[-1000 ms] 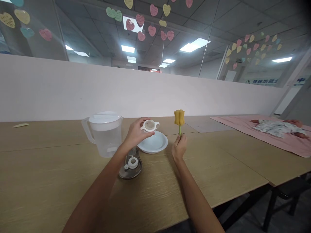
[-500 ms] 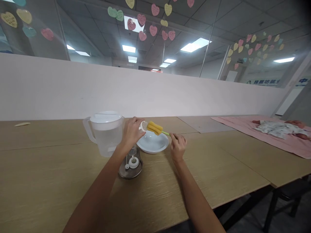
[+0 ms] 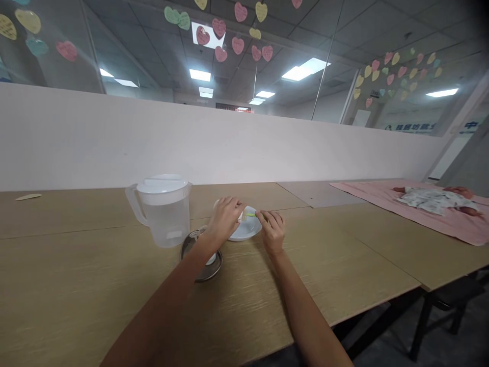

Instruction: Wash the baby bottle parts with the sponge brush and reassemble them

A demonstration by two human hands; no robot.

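My left hand (image 3: 228,216) is wrapped round what looks like a baby bottle (image 3: 242,216), mostly hidden by the fingers, with its pale mouth facing right. My right hand (image 3: 272,227) pinches the thin green handle of a bottle brush (image 3: 251,215). The yellow sponge head is out of sight, inside the bottle. Both hands are above a white bowl (image 3: 244,233). Under my left forearm lies a metal tray (image 3: 209,275) with a clear piece (image 3: 201,232) and a white ring, partly covered.
A clear lidded pitcher (image 3: 168,219) holding water stands left of the tray. To the far right, a baby-like figure, perhaps a doll (image 3: 430,200), lies on a pink cloth (image 3: 376,196). A white wall (image 3: 229,148) rises behind the table. A dark stool (image 3: 443,300) stands at lower right.
The yellow sponge head, visible at the bottle's mouth before, has gone inside. My left hand has moved right and down, and the hands are closer together.
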